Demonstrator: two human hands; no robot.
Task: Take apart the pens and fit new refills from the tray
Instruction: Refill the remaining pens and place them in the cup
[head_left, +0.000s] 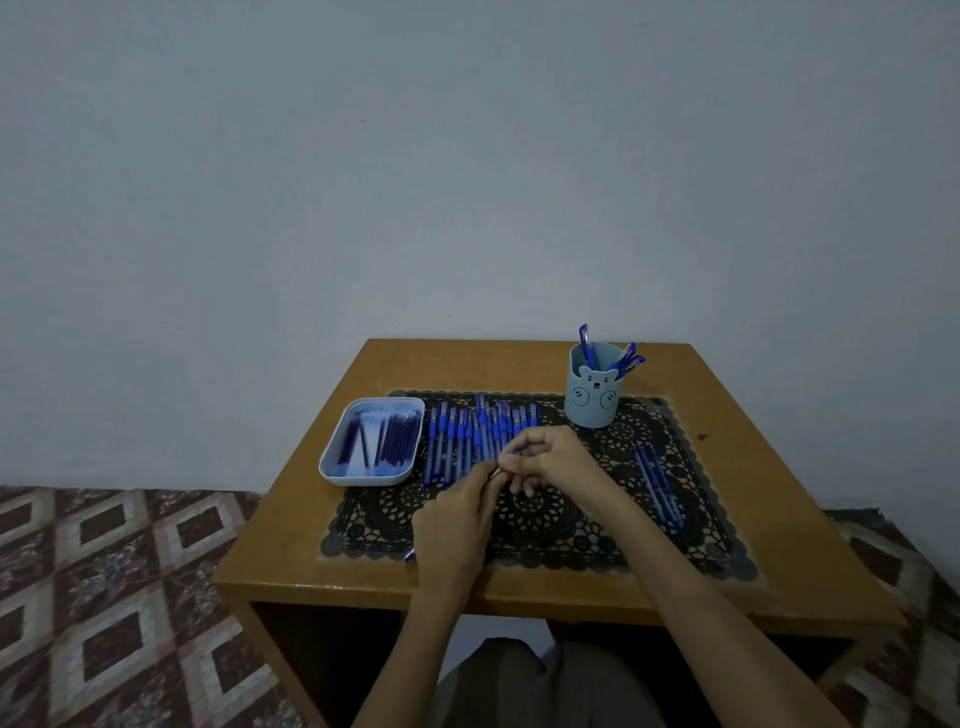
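left grip, right grip pinch pen; tray holds refills, cup pens.

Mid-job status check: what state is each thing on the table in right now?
Tray: flat on table, refills lying inside.
Row of pens: lying side by side on mat, capped.
Bear cup: upright, pens standing in it.
Blue pieces at right: lying together on mat.
Held pen: between both hands; whether apart, cannot tell.
Left hand: grips held pen.
Right hand: pinches its far end.

Pen mostly behind hands
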